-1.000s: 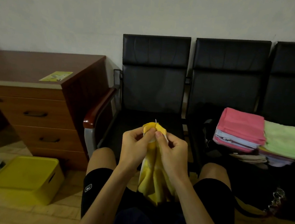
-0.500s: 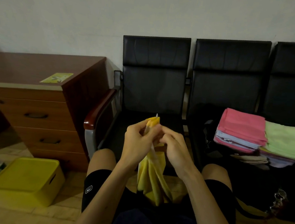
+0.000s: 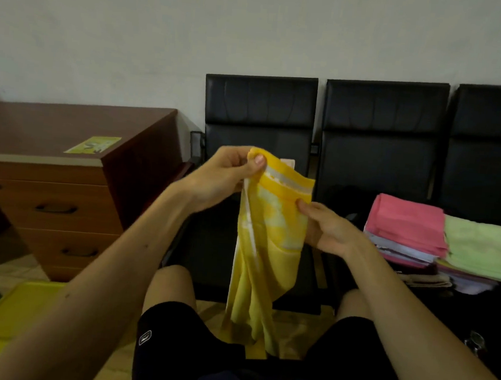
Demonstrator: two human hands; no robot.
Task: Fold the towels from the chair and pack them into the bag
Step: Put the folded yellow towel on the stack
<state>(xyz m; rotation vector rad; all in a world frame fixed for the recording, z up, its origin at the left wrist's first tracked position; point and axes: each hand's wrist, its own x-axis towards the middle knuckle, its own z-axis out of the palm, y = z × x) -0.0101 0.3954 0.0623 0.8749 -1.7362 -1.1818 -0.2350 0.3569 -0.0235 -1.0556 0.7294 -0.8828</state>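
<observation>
The yellow terry towel with a white woven band near its top edge [image 3: 269,236] is up in the air at dead centre, hanging long and rumpled. Its top edge is spread between the two hands, and its tail drops down at 6 o'clock between the person's knees in black shorts [image 3: 169,330]. The cloth is blotchy, pale patches on deeper yellow, and a small pale tag shows at the upper edge.

Behind it at 12 o'clock runs a row of black padded chairs [image 3: 259,124] against the plain wall, and the towel covers part of the nearest seat. At 3 o'clock sits a stack of folded towels with a pink one on top [image 3: 405,223]. Just beside it on the far side lies a folded pale green towel [image 3: 484,253] on more layers. What they rest on is too dark to make out. At 9 o'clock stands a brown wooden drawer cabinet [image 3: 47,198] with a yellow-green sticker [image 3: 94,144] on its top. Down at 8 o'clock a yellow plastic box [image 3: 15,309] sits on the floor.

Now the hands. The left hand [image 3: 229,173] is the higher one, at 11 o'clock of the towel. It is curled tight, with the thumb pressed down on the top corner and the cloth pinched against the fingers. The right hand [image 3: 327,229] is lower, at 3 o'clock of the cloth. Its thumb lies on the front of the side edge and the other fingers slip behind the fabric, so it nips that edge lightly, palm facing up and looser than the left.
</observation>
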